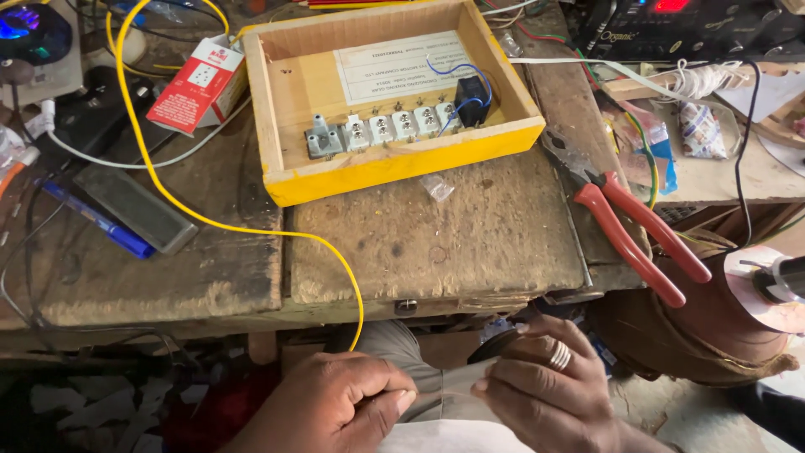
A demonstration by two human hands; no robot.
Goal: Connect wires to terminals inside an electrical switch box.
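Both hands are closed in a pinch below the near edge of the desk (pixel 470 243). Left hand (pixel 331 407): thumb and forefinger pressed together on the end of the yellow wire (pixel 172 197), grip tight. Right hand (pixel 549 390): fingers curled, fingertips pressed together just beside the left thumb; a ring shows on one finger. Something thin and pale appears to run between the two grips, but it is too faint to identify. A dark rounded object sits behind the right fingers; its kind cannot be told.

From the left hand the yellow wire rises over the near edge of the desk, curves left across the worn wooden top, then loops toward the far left corner.

At far centre of the desk stands a wooden box (pixel 394 164) with yellow painted edges, open on top. Inside it: a row of small metal terminal fittings (pixel 381 130) along the near wall, a black component (pixel 474 99) with blue leads at the right end, and a white printed label on the floor of the box.

Red-handled pliers (pixel 641 231) lie at the right edge of the desk, well apart from the hands. A blue pen (pixel 101 222) and a grey flat bar (pixel 134 208) lie at left. A red and white carton (pixel 201 84) rests at far left.
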